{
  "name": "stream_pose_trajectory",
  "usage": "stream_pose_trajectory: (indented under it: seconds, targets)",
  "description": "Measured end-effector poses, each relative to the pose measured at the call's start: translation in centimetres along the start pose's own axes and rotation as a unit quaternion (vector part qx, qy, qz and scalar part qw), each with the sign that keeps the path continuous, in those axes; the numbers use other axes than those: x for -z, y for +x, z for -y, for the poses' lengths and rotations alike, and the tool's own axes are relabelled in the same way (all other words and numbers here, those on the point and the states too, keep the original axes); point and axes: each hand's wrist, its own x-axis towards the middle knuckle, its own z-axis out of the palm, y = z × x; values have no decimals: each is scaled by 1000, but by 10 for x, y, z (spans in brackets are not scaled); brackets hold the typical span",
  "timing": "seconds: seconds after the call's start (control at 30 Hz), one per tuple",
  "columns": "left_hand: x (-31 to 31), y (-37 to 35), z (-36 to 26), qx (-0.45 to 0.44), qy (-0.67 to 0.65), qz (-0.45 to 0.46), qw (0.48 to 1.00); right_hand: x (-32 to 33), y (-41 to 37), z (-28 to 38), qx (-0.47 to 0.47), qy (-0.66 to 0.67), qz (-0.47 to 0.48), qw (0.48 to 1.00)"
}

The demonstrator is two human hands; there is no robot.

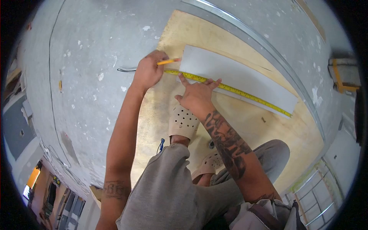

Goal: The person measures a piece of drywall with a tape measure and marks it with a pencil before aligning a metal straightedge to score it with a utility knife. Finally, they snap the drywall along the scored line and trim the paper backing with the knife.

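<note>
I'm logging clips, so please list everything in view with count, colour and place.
floor: one, grey, beneath everything
plywood sheet: one, pale tan, on floor
panel: one, white, on plywood sheet
tape blade: one, yellow, along panel's lower edge
metal strip: one, silver, along plywood sheet's edge
cable: one, dark, floor at left
boxy item: one, grey and yellow, far right
clutter: uncounted, mixed, lower left
pencil: one, orange, in left hand
cord: one, black, beside left hand
clogs: two, beige, on plywood sheet
trousers: one pair, grey, foreground
left hand: one, bare, holding pencil
right hand: one, bare, spread on tape blade
</note>
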Motion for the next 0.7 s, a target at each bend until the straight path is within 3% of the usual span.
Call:
stream_pose_trajectory:
  seconds: [0.07,0.2,0.23,0.27,0.4,0.47,0.5,0.57,0.6,0.67,0.7]
  targets:
    - [0,-10,8,-55,297,143,943,1,-2,0,2,-6,0,1000]
    - [-4,-13,9,-65,365,205,906,-17,-16,-17,16,-46,-54,997]
    - [-4,-13,14,-118,392,192,892,-22,-22,-32,47,-32,-144,988]
    - [-3,-14,18,-169,419,177,874,-25,-28,-50,81,-17,-234,969]
    - [1,-18,15,-197,438,156,863,-28,-55,-139,332,-9,-280,901]
    - [4,-22,6,-127,391,169,896,-38,-64,-184,362,-45,-159,917]
    - [4,-23,2,-127,393,165,896,-42,-64,-202,364,-48,-160,916]
    - [2,-23,-7,-24,344,206,916,-48,-59,-225,334,-48,-122,934]
    - [0,-22,-13,-23,345,202,916,-49,-55,-227,337,-51,-123,932]
    - [-3,-19,-23,93,287,296,906,-52,-49,-230,300,-48,-170,938]
    - [-4,-19,-21,82,251,302,916,-49,-49,-227,300,-49,-171,937]
